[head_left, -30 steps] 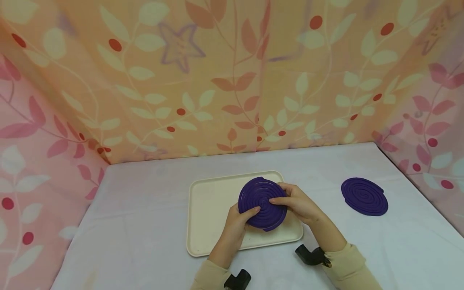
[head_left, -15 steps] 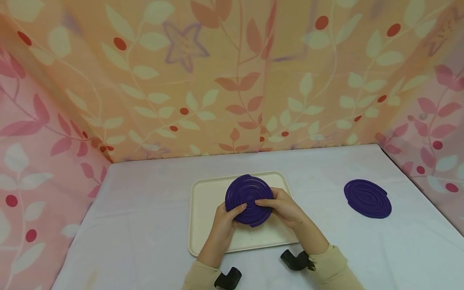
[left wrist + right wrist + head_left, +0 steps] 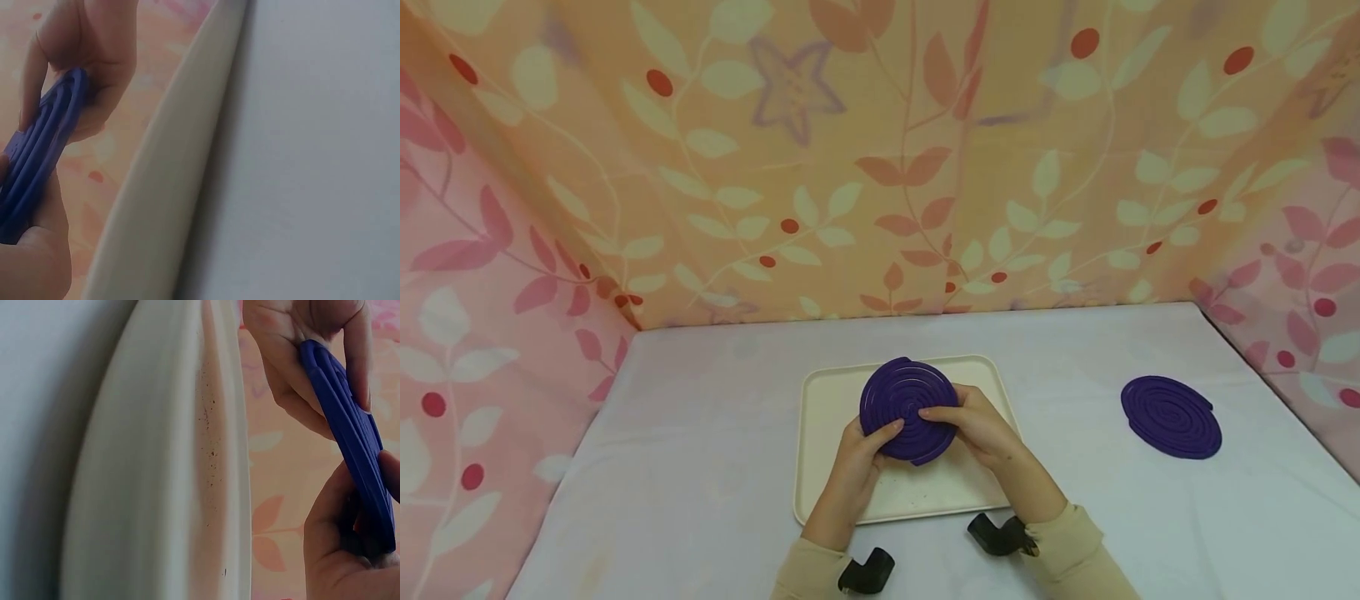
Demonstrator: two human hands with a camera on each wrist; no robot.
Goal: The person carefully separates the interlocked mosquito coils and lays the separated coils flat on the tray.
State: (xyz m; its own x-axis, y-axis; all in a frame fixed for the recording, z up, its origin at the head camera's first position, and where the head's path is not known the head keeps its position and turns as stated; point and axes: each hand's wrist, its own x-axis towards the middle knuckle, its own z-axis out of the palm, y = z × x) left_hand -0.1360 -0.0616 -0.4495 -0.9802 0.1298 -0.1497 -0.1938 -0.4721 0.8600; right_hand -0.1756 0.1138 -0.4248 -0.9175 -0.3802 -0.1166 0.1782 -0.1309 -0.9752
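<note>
A purple spiral disc [image 3: 906,385], like a coiled coaster, is held up by both hands above the cream tray [image 3: 826,396], its face turned toward the head camera. My left hand [image 3: 853,460] pinches its lower left side, thumb on the coils. At the right side my right hand [image 3: 988,429] grips it the same way, thumb near the centre; the other fingers are partly hidden behind. Seen edge-on in the left wrist view, the disc [image 3: 47,140] shows thick stacked ridges. The right wrist view also catches the disc [image 3: 342,415] edge-on between both hands.
A second purple spiral disc [image 3: 1171,417] lies flat on the white tablecloth [image 3: 700,467] at the right. Small dark specks [image 3: 212,453] dot the tray near its edge. Patterned orange and pink fabric [image 3: 880,167] walls the table at the back and sides.
Both hands have moved left with the disc, which now stands nearer the tray's middle. The grip looks the same. The view has shifted slightly; the second disc stays on the cloth.
</note>
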